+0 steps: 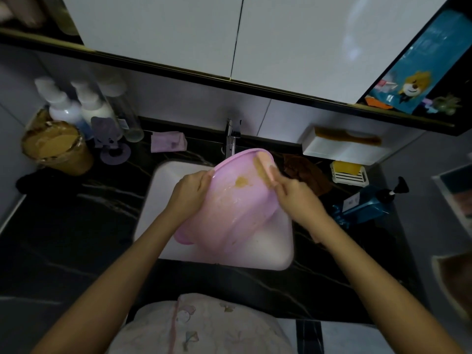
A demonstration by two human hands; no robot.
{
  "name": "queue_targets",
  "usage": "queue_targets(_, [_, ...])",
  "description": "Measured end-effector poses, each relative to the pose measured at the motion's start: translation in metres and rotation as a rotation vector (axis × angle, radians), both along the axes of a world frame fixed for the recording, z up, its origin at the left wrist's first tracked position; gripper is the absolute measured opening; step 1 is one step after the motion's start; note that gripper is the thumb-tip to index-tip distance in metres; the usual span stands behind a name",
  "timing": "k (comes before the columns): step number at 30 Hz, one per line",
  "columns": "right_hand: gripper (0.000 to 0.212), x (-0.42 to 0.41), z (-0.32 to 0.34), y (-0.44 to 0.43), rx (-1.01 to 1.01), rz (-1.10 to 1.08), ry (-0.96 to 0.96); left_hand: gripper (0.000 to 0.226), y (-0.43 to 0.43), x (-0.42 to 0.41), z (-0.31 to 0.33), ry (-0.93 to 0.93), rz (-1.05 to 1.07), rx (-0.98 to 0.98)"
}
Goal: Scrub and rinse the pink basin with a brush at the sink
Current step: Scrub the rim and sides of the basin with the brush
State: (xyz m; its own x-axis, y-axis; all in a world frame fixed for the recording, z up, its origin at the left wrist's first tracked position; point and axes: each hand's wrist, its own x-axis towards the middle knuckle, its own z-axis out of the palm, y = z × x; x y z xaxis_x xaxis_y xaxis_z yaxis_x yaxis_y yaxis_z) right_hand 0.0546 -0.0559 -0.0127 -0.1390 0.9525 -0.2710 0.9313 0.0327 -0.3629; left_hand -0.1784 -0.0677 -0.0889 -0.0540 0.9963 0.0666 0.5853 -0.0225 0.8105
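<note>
The pink basin [229, 208] is held tilted over the white sink [268, 251], its inside facing me, with a brownish smear near the middle and streaks lower down. My left hand [190, 190] grips the basin's left rim. My right hand [298, 198] holds a pink brush [264, 168] with tan bristles, pressed against the basin's inner wall near its upper right rim. The chrome tap [231, 139] stands just behind the basin; no water stream is visible.
Black marble counter [76, 226] surrounds the sink. Left: a brown-filled cup [55, 146], white pump bottles [63, 106], a purple cloth [167, 141]. Right: a brown rag [306, 172], a soap dish [348, 172], a blue pump bottle [367, 205], a white wall box [344, 146]. White cabinets hang above.
</note>
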Motion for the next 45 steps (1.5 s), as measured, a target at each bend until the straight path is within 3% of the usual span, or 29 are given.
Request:
queue_targets(3, [0.047, -0.002, 0.005, -0.002, -0.021, -0.103, -0.011, 0.043, 0.000, 0.003, 0.001, 0.017, 0.000, -0.002])
queue_targets(7, [0.051, -0.038, 0.009, -0.037, 0.027, 0.212, 0.032, 0.039, 0.002, 0.002, 0.001, 0.041, 0.003, -0.024])
queue_targets(12, [0.049, -0.022, 0.015, 0.006, -0.071, -0.072, -0.144, 0.043, 0.005, -0.003, 0.004, 0.027, 0.014, -0.050])
queue_targets(17, [0.061, -0.060, 0.012, -0.036, -0.089, 0.165, -0.109, 0.042, 0.004, 0.004, 0.005, 0.052, 0.028, -0.039])
queue_targets(21, [0.053, -0.028, 0.006, 0.003, -0.059, -0.113, -0.141, 0.044, -0.001, -0.006, 0.004, 0.029, 0.040, -0.044])
queue_targets(23, [0.049, -0.022, 0.008, -0.010, -0.071, -0.146, -0.176, 0.044, -0.004, -0.005, 0.004, 0.024, 0.036, -0.054])
queue_targets(28, [0.058, -0.056, 0.011, -0.039, -0.040, 0.163, -0.118, 0.045, -0.001, 0.012, 0.012, 0.095, 0.011, -0.065])
queue_targets(34, [0.053, -0.041, 0.014, -0.025, -0.031, -0.117, -0.115, 0.039, 0.004, 0.020, 0.019, 0.130, -0.032, -0.059])
queue_targets(40, [0.064, -0.055, 0.007, -0.075, 0.036, 0.162, -0.191, 0.044, -0.005, 0.006, 0.014, 0.073, 0.030, -0.045])
queue_targets(45, [0.051, -0.022, 0.003, -0.021, 0.012, -0.186, -0.155, 0.043, -0.017, 0.009, 0.012, 0.082, 0.057, -0.034])
